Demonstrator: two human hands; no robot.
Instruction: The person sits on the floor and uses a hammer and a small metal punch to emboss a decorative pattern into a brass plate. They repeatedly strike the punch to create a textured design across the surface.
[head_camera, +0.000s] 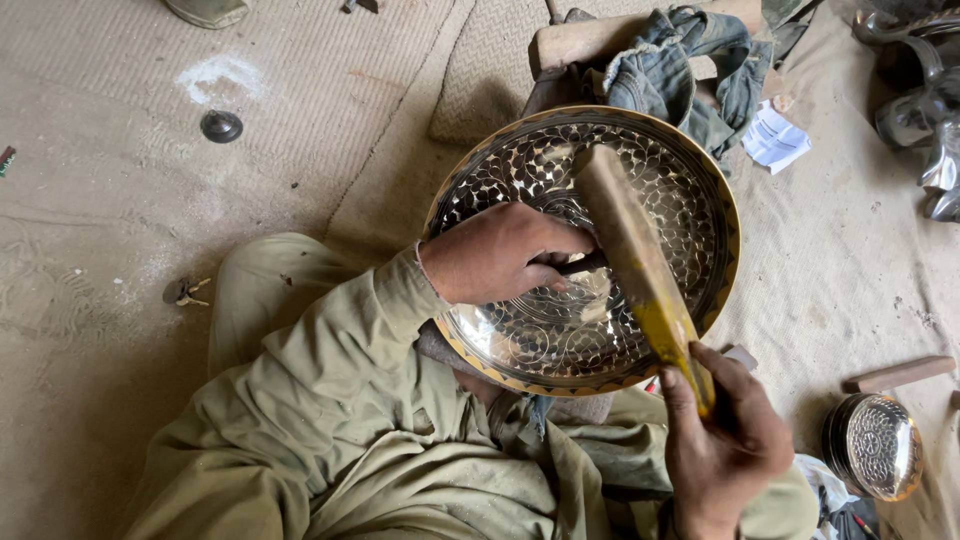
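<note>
Nearest the lens, right hand (725, 440) closed around the yellow-worn lower end of a wooden mallet (640, 265), shaft slanting up and left across a large engraved brass plate (640, 170). Left hand (497, 255) resting inside the plate, fingers curled tight on a thin dark metal punch (583, 263), its far end hidden behind the mallet head. Plate tilted toward the camera, propped on the lap over olive-green trousers (270, 300) and against a wooden block (585, 42) draped with a grey-blue cloth (680, 70). Plate surface covered in a scale-like pattern with a floral centre (bright and reflective near the lower rim). Woven matting (120, 220) over the floor to the left, with a small dark metal dome (221, 126) and a white powder smear (217, 75) on it. Smaller engraved dish (880, 447) at lower right, just beside a short wooden stick (900, 374). Crumpled white paper (775, 138) near the cloth. Grey metal pieces (920, 110) at the upper right edge.
</note>
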